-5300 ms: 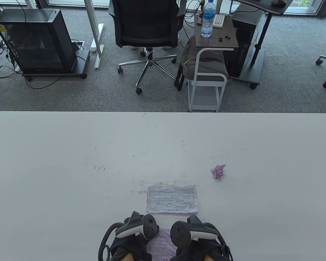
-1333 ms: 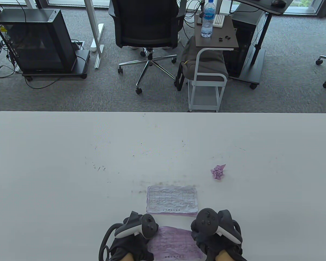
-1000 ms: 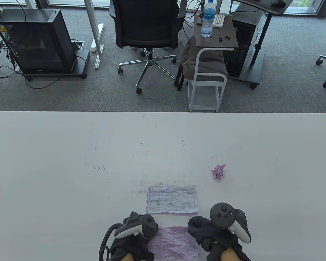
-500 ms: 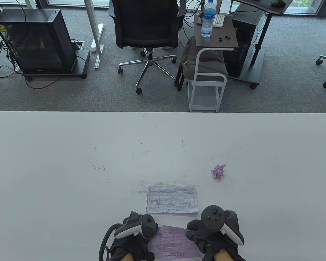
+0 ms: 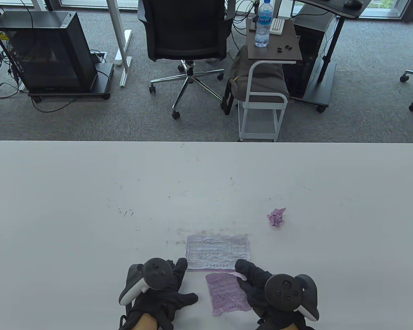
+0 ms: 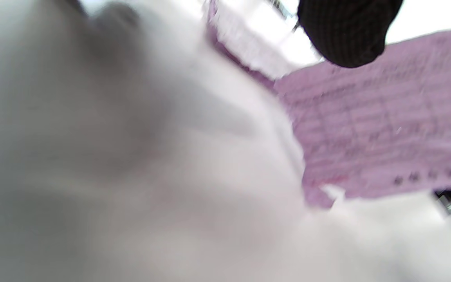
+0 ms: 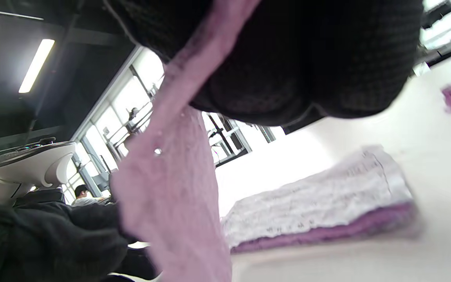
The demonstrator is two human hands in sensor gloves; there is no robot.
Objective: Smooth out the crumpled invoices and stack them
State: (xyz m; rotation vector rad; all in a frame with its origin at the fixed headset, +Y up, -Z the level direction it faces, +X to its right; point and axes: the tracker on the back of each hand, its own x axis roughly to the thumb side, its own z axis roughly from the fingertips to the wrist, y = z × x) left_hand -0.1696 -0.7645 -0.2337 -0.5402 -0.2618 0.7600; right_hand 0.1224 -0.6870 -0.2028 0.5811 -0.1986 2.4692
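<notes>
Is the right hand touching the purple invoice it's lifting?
Touching. In the right wrist view, the right hand pinches the purple invoice, which hangs from its fingers.

A black office chair [image 5: 187, 37] stands on grey carpet [image 5: 72, 120] beyond the white table [image 5: 89, 206]. Right of it, a small side table [image 5: 273, 51] carries a water bottle [image 5: 263, 24]. A black computer case [image 5: 44, 51] sits at far left.

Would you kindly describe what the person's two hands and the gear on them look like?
Both the left hand and right hand wear black knit gloves. Each back carries a dark grey, round-faced tracker with small buttons and a white underside. Bare skin shows at the left wrist.
</notes>
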